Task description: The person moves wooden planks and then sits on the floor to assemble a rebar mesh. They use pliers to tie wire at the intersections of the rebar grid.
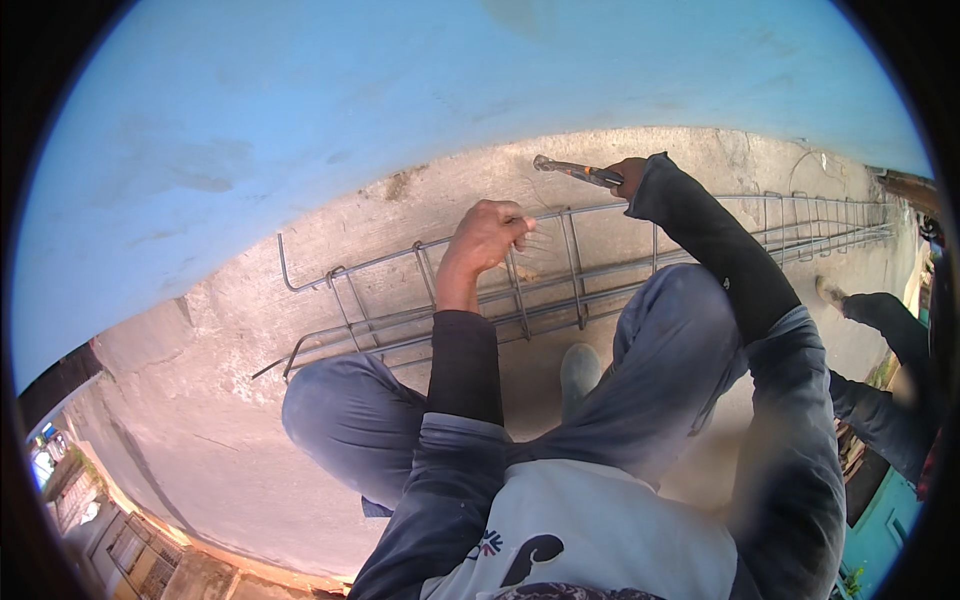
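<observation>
A long cage of steel reinforcing bars (576, 262), with rectangular stirrups along it, lies across the concrete in front of my knees. My left hand (486, 238) is closed at the cage's far upper bar, close to a stirrup. Fine strands of wire (541, 234) show by its fingertips, though the pinch itself is partly hidden. Farther right, beyond the same bar, my right hand (629, 177) grips a pair of pincers (585, 172) by dark handles with orange marks. The metal jaws point left, apart from the cage.
A blue wall (400, 90) rises beyond the concrete floor (250, 440). One bar end (283, 262) bends upward at the cage's left. At far right another person's hand (830, 292) and dark sleeve (885, 318) are near the cage. My boot (579, 375) stands between my knees.
</observation>
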### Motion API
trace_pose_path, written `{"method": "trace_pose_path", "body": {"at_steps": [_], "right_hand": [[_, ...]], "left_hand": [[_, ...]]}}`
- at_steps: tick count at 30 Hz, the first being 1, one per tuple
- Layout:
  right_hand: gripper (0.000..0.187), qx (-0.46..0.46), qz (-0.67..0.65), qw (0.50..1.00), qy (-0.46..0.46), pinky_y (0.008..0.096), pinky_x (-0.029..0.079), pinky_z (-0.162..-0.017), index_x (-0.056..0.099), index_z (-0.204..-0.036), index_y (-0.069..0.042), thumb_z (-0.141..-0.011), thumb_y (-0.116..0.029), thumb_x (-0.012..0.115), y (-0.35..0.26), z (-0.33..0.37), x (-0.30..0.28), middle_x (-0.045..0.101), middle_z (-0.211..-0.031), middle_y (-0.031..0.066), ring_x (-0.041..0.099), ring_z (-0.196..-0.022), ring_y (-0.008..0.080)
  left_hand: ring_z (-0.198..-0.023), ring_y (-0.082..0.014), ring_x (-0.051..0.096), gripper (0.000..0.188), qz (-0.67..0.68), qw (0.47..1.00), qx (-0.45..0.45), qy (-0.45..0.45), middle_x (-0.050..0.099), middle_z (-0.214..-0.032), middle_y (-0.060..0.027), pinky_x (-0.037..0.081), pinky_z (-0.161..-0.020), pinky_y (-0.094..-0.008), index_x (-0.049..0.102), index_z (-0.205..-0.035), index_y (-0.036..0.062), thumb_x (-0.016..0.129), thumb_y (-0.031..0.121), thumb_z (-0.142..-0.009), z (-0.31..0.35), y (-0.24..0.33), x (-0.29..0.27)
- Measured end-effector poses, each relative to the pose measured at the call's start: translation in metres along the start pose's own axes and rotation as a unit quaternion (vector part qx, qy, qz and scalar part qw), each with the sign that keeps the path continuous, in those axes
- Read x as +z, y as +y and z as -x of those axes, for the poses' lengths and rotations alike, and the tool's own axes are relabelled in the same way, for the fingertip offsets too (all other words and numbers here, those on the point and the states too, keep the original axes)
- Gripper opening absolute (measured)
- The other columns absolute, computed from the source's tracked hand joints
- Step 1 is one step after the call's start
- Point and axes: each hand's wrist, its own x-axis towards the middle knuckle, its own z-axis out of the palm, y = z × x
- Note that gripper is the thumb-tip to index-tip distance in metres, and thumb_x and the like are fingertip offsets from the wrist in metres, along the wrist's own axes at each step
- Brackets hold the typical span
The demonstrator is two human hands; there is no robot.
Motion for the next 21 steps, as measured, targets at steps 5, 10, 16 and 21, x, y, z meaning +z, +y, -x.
{"method": "trace_pose_path", "body": {"at_steps": [5, 10, 16, 21], "right_hand": [[0.047, -0.038, -0.007, 0.999, 0.009, 0.0427, 0.052, -0.086, 0.062, -0.127, -0.013, -0.081, -0.022, 0.067, 0.007, -0.028, 0.014, 0.070, -0.103, 0.0166, 0.067, -0.098, 0.0344], [0.053, -0.075, -0.032, 0.996, 0.049, 0.0445, 0.050, -0.092, 0.057, -0.135, -0.020, -0.084, -0.027, 0.067, 0.035, -0.015, 0.027, 0.069, -0.106, 0.0193, 0.066, -0.100, 0.0364], [0.059, -0.073, -0.205, 0.975, 0.036, 0.0413, 0.051, -0.094, 0.062, -0.128, -0.009, -0.090, -0.054, 0.061, -0.036, -0.011, -0.040, 0.065, -0.118, 0.0188, 0.062, -0.110, 0.0317], [0.066, -0.067, -0.542, 0.832, -0.101, 0.0309, 0.053, -0.089, 0.068, -0.113, 0.000, -0.093, -0.062, 0.055, -0.143, 0.042, -0.109, 0.070, -0.105, 0.0112, 0.064, -0.103, 0.0186]], "left_hand": [[-0.070, -0.0149, 0.062, 0.028, -0.106, 0.993, -0.058, 0.002, 0.067, -0.072, -0.0065, 0.048, -0.066, -0.0321, 0.072, -0.093, -0.0003, 0.066, 0.026, -0.090, 0.007, -0.023, 0.015], [-0.063, -0.0103, 0.055, 0.028, 0.271, 0.953, -0.062, 0.120, 0.062, -0.070, -0.0022, 0.039, -0.055, -0.0245, 0.072, -0.096, 0.0036, 0.071, 0.031, -0.091, 0.029, -0.010, -0.045], [-0.060, -0.0087, 0.047, 0.030, 0.332, 0.938, -0.019, 0.096, 0.056, -0.067, 0.0004, 0.032, -0.054, -0.0239, 0.070, -0.101, 0.0026, 0.071, 0.031, -0.092, 0.041, 0.029, -0.049], [-0.062, -0.0091, 0.048, 0.028, 0.268, 0.955, 0.034, 0.120, 0.057, -0.067, 0.0000, 0.034, -0.056, -0.0242, 0.071, -0.100, 0.0035, 0.071, 0.031, -0.092, 0.049, 0.066, -0.053]]}}
